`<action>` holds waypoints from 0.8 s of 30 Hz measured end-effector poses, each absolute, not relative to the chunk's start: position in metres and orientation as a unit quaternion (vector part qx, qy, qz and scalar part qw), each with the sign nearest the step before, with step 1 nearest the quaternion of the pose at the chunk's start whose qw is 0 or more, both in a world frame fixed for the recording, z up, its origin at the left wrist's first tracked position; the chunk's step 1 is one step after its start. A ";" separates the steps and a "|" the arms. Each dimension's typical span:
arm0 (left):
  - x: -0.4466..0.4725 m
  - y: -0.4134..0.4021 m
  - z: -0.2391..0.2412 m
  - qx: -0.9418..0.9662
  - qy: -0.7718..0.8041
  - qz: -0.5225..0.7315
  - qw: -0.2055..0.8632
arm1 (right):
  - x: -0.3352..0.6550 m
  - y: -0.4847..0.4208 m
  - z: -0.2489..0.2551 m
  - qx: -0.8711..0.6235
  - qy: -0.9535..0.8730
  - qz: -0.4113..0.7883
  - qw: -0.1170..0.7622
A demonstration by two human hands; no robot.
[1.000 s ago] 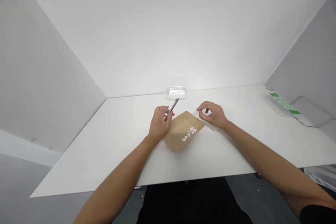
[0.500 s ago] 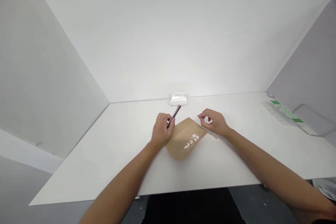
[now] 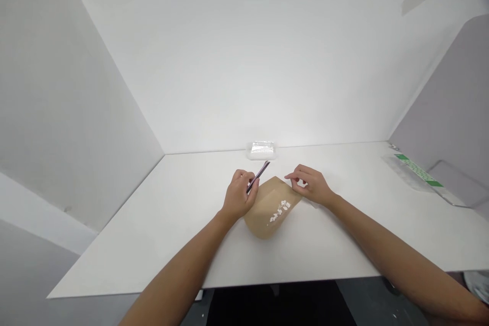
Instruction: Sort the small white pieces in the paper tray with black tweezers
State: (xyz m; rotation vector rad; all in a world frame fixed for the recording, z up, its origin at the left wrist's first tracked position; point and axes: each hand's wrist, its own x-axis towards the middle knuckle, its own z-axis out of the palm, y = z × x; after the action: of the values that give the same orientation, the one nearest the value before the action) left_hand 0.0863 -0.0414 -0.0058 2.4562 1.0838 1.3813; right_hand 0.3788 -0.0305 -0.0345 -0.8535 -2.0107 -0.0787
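Gripping dark tool [image 3: 259,176] in left hand [image 3: 239,196]; right hand [image 3: 311,185] on brown pouch [image 3: 271,206].

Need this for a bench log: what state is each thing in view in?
thin dark tool: gripped, tip angled up and away.
brown pouch: lying flat on the table.
left hand: closed around the tool.
right hand: fingertips pinched together at the pouch's far corner.
clear box: resting at the back wall, untouched.
clear bag: lying flat, far right.

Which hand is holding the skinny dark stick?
The left hand grips the thin dark tool, whose tip pokes out above it. The right hand holds no tool; its curled fingers sit at a corner of the brown pouch.
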 end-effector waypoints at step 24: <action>0.087 -0.048 -0.004 0.865 0.333 0.376 -0.007 | 0.352 -0.051 -0.024 -0.326 -0.780 -0.059 0.530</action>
State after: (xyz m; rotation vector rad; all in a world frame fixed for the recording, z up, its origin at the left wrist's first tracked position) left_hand 0.0872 -0.0484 -0.0039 2.7282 1.0513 1.1861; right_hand 0.3515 -0.0514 -0.0243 -0.7793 -1.8620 -0.1411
